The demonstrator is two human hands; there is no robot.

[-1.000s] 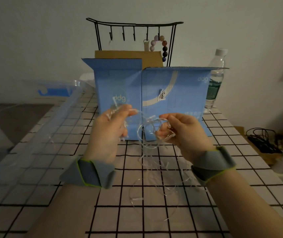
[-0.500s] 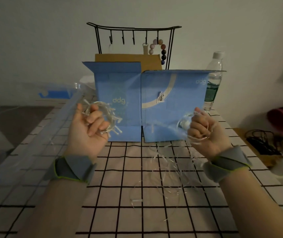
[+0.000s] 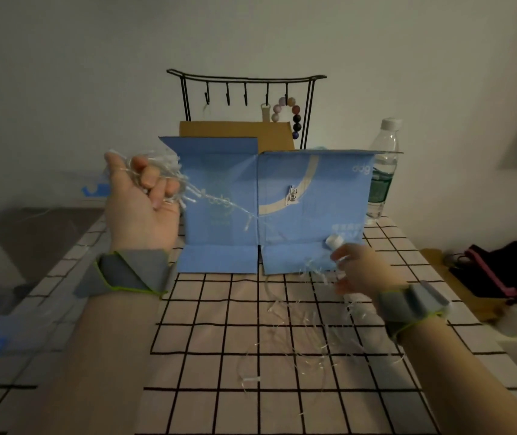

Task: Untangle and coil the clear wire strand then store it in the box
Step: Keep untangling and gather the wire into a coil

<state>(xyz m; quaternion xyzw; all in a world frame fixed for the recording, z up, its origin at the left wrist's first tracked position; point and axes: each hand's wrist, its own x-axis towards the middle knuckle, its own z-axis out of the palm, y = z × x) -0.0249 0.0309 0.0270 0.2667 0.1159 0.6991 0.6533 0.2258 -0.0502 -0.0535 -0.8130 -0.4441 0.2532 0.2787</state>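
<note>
2 hands are occupied with the wire (image 3: 219, 200), which is being untangled and coiled; it runs taut from the left hand (image 3: 139, 199) down to the right hand (image 3: 359, 270), with loose loops lying on the table (image 3: 207, 340) in front of the box (image 3: 282, 208). A gathered bundle is gripped in the curled fingers of the raised left hand, palm toward the camera. Strand is pinched low by the right. More slack probably must be wound on next.
</note>
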